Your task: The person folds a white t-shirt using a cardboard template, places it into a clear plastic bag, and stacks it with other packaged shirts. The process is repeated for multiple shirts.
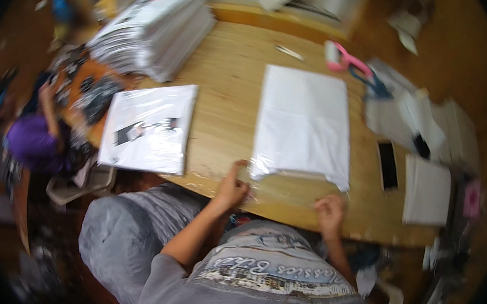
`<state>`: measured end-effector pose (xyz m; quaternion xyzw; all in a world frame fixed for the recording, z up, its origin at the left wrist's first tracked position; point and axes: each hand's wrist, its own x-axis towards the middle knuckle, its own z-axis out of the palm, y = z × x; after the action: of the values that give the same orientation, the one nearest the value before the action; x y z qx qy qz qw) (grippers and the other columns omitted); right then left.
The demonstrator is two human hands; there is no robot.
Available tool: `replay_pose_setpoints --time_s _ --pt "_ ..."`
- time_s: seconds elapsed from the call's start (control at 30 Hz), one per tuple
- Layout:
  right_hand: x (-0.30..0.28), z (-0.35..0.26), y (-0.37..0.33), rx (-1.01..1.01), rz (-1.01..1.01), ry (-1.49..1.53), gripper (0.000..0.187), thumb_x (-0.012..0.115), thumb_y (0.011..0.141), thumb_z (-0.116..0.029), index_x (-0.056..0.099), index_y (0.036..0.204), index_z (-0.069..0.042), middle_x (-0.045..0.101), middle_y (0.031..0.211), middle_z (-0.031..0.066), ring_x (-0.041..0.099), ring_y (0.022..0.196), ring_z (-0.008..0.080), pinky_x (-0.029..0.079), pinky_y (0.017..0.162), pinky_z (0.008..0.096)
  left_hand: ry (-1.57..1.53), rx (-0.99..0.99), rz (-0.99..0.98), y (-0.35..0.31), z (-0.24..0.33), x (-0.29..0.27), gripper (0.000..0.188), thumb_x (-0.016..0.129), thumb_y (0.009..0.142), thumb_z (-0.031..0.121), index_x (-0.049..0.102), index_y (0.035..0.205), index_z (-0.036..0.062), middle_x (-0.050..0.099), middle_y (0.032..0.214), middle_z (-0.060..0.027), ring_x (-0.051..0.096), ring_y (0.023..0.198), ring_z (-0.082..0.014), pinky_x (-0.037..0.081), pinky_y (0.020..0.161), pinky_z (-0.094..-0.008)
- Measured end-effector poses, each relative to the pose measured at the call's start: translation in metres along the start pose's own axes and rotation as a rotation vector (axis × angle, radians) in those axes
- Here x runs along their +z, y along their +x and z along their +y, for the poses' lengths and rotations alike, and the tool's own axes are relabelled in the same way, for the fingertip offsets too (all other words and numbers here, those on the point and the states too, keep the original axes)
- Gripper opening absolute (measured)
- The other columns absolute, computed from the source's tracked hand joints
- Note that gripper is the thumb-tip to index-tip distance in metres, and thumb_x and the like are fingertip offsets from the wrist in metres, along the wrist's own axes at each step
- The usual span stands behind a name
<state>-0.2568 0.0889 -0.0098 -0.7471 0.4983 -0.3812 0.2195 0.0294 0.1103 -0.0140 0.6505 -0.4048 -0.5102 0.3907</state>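
A folded white cloth item (302,120) lies on the wooden table in front of me, inside a clear plastic bag (285,188) whose loose end reaches toward the table's near edge. At the left corner of that end, my left hand (231,189) is closed with its fingertips on the film. My right hand (330,214) pinches the bag's right corner, its fingers curled together. The film between both hands is thin and slightly blurred. Left of the bag lies a flat white packet (150,131) in shiny clear plastic, with a dark printed patch; neither hand touches it.
A tall stack of white packets (153,34) stands at the far left of the table (223,89). Pink-handled scissors or a similar tool (352,62), a black phone (387,165) and folded white sheets (427,190) lie right. A person in purple (34,143) is at left.
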Motion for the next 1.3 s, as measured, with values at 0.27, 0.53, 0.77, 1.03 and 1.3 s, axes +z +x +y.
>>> replay_pose_setpoints --time_s 0.27,0.53,0.77,1.03,1.3 --pt "-0.253 0.07 -0.176 1.237 0.179 -1.453 0.013 0.048 0.073 -0.01 0.06 0.074 -0.004 0.058 0.078 0.0116 0.055 0.076 0.0279 0.043 0.066 0.0383 0.185 0.111 -0.275 -0.015 0.034 -0.01 0.046 0.047 0.076 -0.006 0.032 0.117 0.0085 0.055 0.076 -0.0109 0.053 0.067 -0.0164 0.042 0.059 -0.0249" --pt "-0.139 0.038 0.031 -0.08 -0.301 -0.607 0.036 0.044 0.076 -0.006 0.048 0.111 -0.005 0.042 0.121 0.0134 0.039 0.112 0.0267 0.031 0.094 0.0359 1.034 0.899 -0.255 -0.003 0.045 -0.018 0.037 0.053 0.069 0.006 0.046 0.106 0.0069 0.04 0.117 -0.0151 0.04 0.108 -0.0298 0.033 0.09 -0.0378" --pt "-0.109 0.063 0.086 -0.771 -0.801 -0.519 0.024 0.047 0.074 -0.011 0.049 0.098 -0.011 0.038 0.125 0.0099 0.04 0.113 0.0264 0.031 0.096 0.0353 1.216 1.026 -0.569 0.002 0.05 -0.025 0.028 0.044 0.074 0.011 0.045 0.101 0.0021 0.034 0.125 -0.0171 0.035 0.115 -0.0311 0.034 0.094 -0.0364" --pt "-0.097 0.059 0.077 -0.692 -0.715 -0.307 0.01 0.051 0.075 -0.014 0.051 0.082 -0.007 0.05 0.111 0.0124 0.049 0.101 0.0259 0.04 0.083 0.0329 1.004 0.835 -0.54 0.0 0.051 -0.021 0.025 0.052 0.072 0.007 0.045 0.096 0.0004 0.038 0.122 -0.017 0.039 0.112 -0.031 0.033 0.094 -0.036" --pt "-0.056 0.077 0.071 0.058 -0.091 0.346 0.012 0.048 0.083 -0.009 0.049 0.077 0.002 0.05 0.071 0.0071 0.05 0.064 0.0174 0.04 0.058 0.0252 0.751 0.809 -0.297 0.009 0.045 -0.016 0.015 0.054 0.073 0.001 0.045 0.085 0.0006 0.054 0.098 -0.0164 0.052 0.089 -0.031 0.042 0.076 -0.0361"
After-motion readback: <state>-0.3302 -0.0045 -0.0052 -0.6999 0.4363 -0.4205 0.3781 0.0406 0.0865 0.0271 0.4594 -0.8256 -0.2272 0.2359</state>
